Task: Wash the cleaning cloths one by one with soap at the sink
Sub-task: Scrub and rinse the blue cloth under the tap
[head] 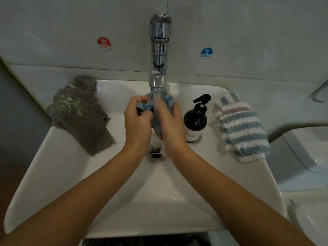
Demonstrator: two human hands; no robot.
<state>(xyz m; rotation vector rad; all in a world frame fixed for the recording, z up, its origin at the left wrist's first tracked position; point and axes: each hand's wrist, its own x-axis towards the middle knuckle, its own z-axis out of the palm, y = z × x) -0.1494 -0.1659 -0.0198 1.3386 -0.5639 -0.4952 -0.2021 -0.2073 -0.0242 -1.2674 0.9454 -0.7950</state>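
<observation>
Both the left hand (137,119) and right hand (171,121) clamp their fingers on a bunched blue fluffy cloth (158,110) under the chrome tap's (158,55) running stream.

Both bare forearms reach forward and converge. The left hand (137,121) has its fingers curled in a grip, knuckles up. The right hand (171,123), wet, seems to clasp likewise, its fingertips hidden.
</observation>
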